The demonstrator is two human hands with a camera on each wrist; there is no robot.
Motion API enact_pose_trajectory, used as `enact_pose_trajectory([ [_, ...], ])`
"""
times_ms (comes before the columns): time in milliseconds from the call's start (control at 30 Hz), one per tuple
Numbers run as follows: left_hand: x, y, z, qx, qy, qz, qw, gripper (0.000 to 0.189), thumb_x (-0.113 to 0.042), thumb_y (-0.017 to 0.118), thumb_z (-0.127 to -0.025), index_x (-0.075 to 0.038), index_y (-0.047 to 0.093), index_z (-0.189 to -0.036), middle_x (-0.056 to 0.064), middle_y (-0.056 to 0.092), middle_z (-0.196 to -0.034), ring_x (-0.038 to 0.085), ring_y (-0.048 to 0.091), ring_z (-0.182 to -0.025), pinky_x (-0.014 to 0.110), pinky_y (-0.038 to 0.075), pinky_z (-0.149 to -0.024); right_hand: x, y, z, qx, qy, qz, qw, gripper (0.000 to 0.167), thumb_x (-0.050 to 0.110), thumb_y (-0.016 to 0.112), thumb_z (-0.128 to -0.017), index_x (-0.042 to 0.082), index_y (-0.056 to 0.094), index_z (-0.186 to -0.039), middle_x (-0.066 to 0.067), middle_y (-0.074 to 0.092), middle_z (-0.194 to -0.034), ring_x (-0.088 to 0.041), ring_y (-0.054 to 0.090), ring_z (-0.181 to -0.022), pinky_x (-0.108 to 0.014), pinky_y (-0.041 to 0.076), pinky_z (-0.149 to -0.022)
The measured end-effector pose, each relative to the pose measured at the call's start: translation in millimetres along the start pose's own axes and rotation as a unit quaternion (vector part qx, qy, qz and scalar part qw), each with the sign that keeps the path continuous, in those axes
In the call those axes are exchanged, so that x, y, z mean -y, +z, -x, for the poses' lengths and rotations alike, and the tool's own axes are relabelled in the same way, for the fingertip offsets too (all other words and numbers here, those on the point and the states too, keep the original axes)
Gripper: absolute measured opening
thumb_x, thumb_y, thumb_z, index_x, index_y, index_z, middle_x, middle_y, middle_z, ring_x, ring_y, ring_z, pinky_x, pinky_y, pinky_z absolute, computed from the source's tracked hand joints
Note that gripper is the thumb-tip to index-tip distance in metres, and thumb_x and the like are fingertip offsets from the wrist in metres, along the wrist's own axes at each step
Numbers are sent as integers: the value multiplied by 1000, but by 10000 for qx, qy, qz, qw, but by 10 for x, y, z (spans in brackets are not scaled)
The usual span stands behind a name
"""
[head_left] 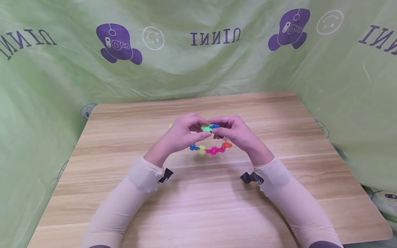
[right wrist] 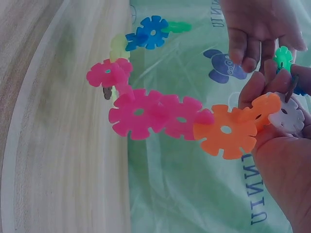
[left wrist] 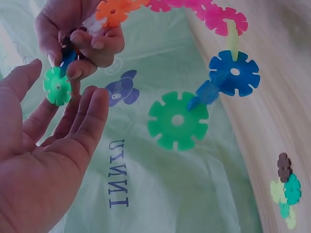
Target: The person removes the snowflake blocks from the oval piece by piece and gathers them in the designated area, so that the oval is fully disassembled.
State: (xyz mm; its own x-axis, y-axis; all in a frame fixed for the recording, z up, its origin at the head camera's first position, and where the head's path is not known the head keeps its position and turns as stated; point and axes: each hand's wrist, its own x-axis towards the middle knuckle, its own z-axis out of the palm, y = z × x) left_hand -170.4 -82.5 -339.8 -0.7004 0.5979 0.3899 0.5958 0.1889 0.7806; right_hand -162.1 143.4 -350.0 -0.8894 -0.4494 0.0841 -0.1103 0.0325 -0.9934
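A chain of notched plastic snowflake discs (head_left: 214,150) hangs in a curve below the hands, over the table. It has pink, orange, yellow and blue discs, with a large green disc (left wrist: 178,120) at its free end. My right hand (head_left: 237,134) pinches the chain's other end, around a blue disc (head_left: 214,126); a whitish disc (right wrist: 286,114) lies against its palm. A smaller green disc (left wrist: 57,86) joins that blue one. My left hand (left wrist: 53,160) is beside this green disc, fingers loosely extended and thumb apart; whether a fingertip touches it is unclear.
On the wooden table (head_left: 214,206), a small cluster of brown, yellow and teal discs (left wrist: 291,189) lies beyond the left hand, mostly hidden in the head view. A green printed curtain (head_left: 192,69) surrounds the table's back and sides.
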Motion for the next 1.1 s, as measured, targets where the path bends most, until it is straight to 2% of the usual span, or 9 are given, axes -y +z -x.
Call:
enact_pose_trajectory([
  [167,33,65,-12,-16,-67,116,9999,24,-14,78,-85,-5,72,-106,2,65,-103,13,66,-87,30,56,-82,-22,6,-2,22,-33,-341,9994,31,1,63,-92,-2,60,-123,-7,70,-89,-19,65,-72,-24,52,-64],
  [333,36,110,-15,-166,-76,214,9996,19,-12,77,-86,-5,73,-103,2,68,-101,13,65,-85,30,56,-82,-53,14,-6,10,-124,-493,9987,20,0,64,-91,-2,58,-110,-8,70,-88,-20,66,-73,-25,53,-66],
  [467,27,127,-14,-428,40,250,9988,17,-9,78,-85,-4,74,-100,3,69,-100,14,65,-85,28,56,-82,-77,6,0,-96,-143,-210,9996,14,4,67,-91,-2,61,-103,-11,68,-89,-28,65,-80,-30,55,-73],
  [567,18,131,-9,-589,82,167,9981,17,-10,79,-84,-4,74,-99,4,70,-100,14,66,-86,27,56,-82,-96,-6,7,-175,-125,52,9998,15,9,69,-91,-1,66,-102,-14,67,-91,-33,64,-84,-32,55,-73],
  [800,26,117,9,-679,73,69,9976,16,-12,81,-82,-6,77,-97,3,71,-102,14,66,-97,28,56,-83,-117,-10,3,-209,-364,297,9987,15,11,71,-91,-1,72,-100,-27,65,-92,-28,63,-80,-34,53,-68],
  [1033,21,92,23,-608,28,-6,9981,17,-15,80,-84,-8,79,-99,1,71,-101,12,66,-93,32,57,-76,-115,-2,6,-272,-506,400,9975,15,8,72,-89,-1,75,-100,-12,69,-83,-25,62,-75,-35,53,-65],
  [1100,32,88,24,-576,100,-51,9983,17,-15,80,-84,-8,79,-99,1,71,-100,12,66,-92,32,57,-74,-120,-3,10,-270,-517,476,9972,14,9,72,-89,0,76,-100,-13,69,-82,-25,62,-75,-33,53,-64],
])
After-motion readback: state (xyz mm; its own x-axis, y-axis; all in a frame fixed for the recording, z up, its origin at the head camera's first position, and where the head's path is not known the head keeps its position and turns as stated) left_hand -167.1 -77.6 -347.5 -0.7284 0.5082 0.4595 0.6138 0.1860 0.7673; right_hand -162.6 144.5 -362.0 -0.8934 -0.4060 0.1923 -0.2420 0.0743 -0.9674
